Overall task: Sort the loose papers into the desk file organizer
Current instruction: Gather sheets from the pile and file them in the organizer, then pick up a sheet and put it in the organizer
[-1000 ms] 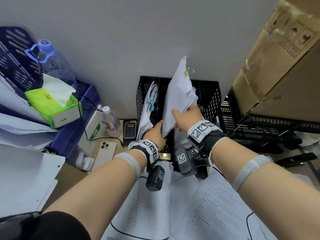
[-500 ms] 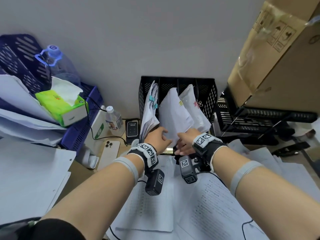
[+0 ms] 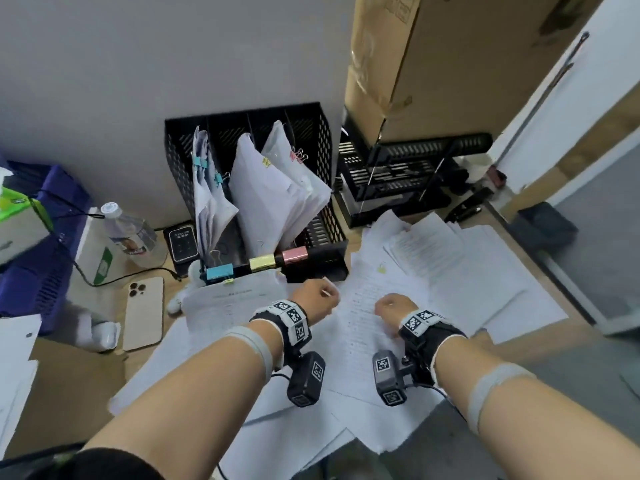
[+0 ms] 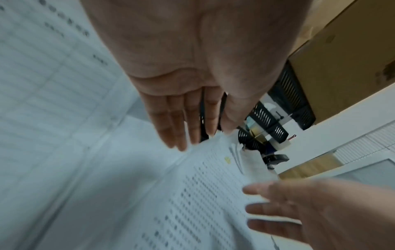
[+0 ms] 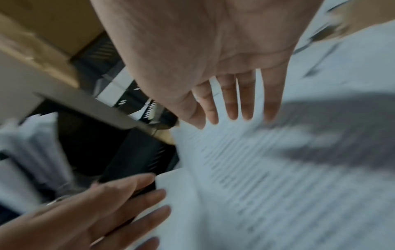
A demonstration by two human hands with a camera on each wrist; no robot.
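Nearest, both forearms reaching forward over a spread of loose papers [image 3: 363,344] on the desk [image 3: 69,375]. Left hand [image 3: 313,299] and right hand [image 3: 393,306] side by side, palms down, each with a strapped wrist camera behind it. From the left wrist view, fingers [image 4: 171,118] straight and close together, tips at the edge of a printed sheet [image 4: 192,194], holding nothing; contact with the paper hard to judge through the blur. From the right wrist view, fingers [image 5: 233,101] likewise straight and slightly spread, relaxed, hovering above or brushing the printed page, nothing grasped. A small yellow clip [image 3: 381,269] on that sheet, just beyond the right fingertips.

Just ahead of the left fingertips, the front lip of the black desk file organizer [image 3: 322,258], carrying a blue label [image 3: 220,271], a yellow label [image 3: 262,262] and a pink label [image 3: 295,255]. Behind those, upright bundles of clipped papers [image 3: 270,195] standing in the slots, leaning toward the right.

Left of the left fingers, a phone [image 3: 143,313] lying face down, a water bottle [image 3: 128,233] and a small black device [image 3: 184,242] beside the organizer. Further left, a blue crate [image 3: 41,268].

Beyond the right fingers, more sheets fanned out, then black stacked trays [image 3: 408,174] beneath a cardboard box [image 3: 450,57], against the wall [image 3: 138,64].
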